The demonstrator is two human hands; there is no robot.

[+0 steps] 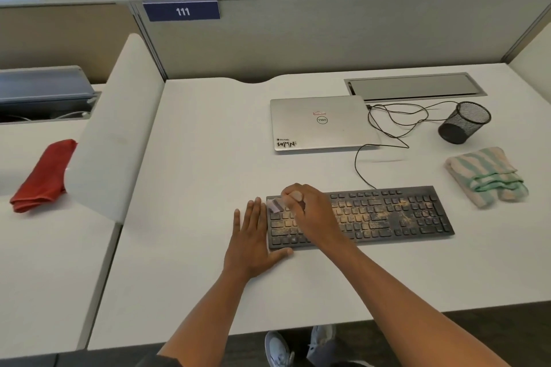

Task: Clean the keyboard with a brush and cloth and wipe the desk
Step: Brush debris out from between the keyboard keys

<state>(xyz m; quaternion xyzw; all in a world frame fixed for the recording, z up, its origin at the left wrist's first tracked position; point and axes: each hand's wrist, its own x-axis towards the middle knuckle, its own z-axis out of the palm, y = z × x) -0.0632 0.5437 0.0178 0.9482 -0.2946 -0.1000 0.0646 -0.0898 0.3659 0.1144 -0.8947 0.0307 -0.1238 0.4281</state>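
A black keyboard [396, 214] lies on the white desk [193, 188], its keys dusted with yellowish grime. My right hand [307, 208] is over the keyboard's left end and grips a small brush [275, 205] whose pale bristles touch the top left keys. My left hand [253, 238] lies flat with straight fingers on the desk against the keyboard's left edge, its thumb along the front edge. A folded green and cream striped cloth [486, 176] rests on the desk to the right of the keyboard.
A shut silver laptop [319, 124] lies behind the keyboard, with a black cable [387, 134] looping beside it. A black mesh cup [465, 122] lies tipped at the back right. A red cloth [44, 176] sits on the neighbouring desk beyond a white divider [110, 152].
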